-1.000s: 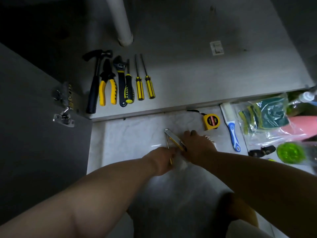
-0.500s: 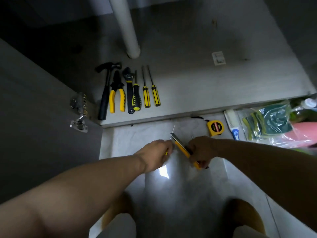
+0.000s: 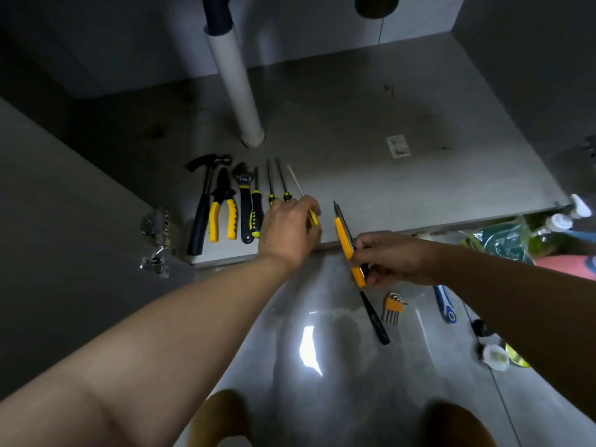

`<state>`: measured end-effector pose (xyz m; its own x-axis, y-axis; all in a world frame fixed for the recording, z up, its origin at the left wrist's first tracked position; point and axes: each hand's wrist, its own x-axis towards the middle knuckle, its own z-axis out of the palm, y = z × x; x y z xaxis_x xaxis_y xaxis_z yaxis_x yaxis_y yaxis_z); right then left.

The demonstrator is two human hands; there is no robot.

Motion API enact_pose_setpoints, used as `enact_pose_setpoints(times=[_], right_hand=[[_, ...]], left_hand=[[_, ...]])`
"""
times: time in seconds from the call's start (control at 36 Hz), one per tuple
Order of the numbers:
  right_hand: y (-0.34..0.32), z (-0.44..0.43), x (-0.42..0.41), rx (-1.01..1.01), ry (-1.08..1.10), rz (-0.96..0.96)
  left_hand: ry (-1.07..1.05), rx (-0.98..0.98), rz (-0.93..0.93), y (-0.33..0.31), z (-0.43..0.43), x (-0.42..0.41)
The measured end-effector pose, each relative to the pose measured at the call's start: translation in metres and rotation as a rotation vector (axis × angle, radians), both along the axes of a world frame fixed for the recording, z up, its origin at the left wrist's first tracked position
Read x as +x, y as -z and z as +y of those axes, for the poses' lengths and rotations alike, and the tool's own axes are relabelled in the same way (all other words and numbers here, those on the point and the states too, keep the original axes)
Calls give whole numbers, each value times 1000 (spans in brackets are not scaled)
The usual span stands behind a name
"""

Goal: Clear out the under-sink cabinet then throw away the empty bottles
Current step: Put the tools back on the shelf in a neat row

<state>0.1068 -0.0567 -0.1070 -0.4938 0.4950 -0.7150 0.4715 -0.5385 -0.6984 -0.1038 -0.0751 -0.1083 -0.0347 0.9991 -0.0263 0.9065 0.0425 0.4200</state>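
My left hand [image 3: 288, 229] grips a thin yellow-handled screwdriver [image 3: 296, 183] over the front edge of the cabinet floor [image 3: 371, 175], its shaft pointing into the cabinet beside the tool row. My right hand [image 3: 392, 259] pinches a yellow utility knife [image 3: 346, 240], tilted with its tip toward the cabinet. On the cabinet floor lie a hammer [image 3: 203, 208], pliers [image 3: 222, 211], a wrench [image 3: 244, 204] and three screwdrivers [image 3: 271, 185]. Bottles [image 3: 567, 217] show at the far right, partly hidden.
A white drain pipe [image 3: 237, 88] rises from the cabinet floor. The open door with hinges [image 3: 156, 240] stands at left. On the tile floor lie a hex key set [image 3: 393, 306], a black tool [image 3: 375, 321], a blue-handled brush [image 3: 445, 306] and a bag of sponges [image 3: 496, 240].
Both hands rose from the tile floor toward the cabinet, the left carrying the screwdriver to the tool row, the right carrying the knife. The view tilted up; the hex keys came into view.
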Motion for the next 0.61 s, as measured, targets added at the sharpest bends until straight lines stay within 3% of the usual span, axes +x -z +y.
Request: enact_pose_setpoints(times=[0.33,0.47,0.61], right_hand=[[11,10,-23,327,298,6],[13,20,-34,501,413,-54],[18,23,-48,513,478,-67]], left_hand=[[31,65,349,24,21,3],[27,76,396,26,15,0],[22,47,394,25,10,-8]])
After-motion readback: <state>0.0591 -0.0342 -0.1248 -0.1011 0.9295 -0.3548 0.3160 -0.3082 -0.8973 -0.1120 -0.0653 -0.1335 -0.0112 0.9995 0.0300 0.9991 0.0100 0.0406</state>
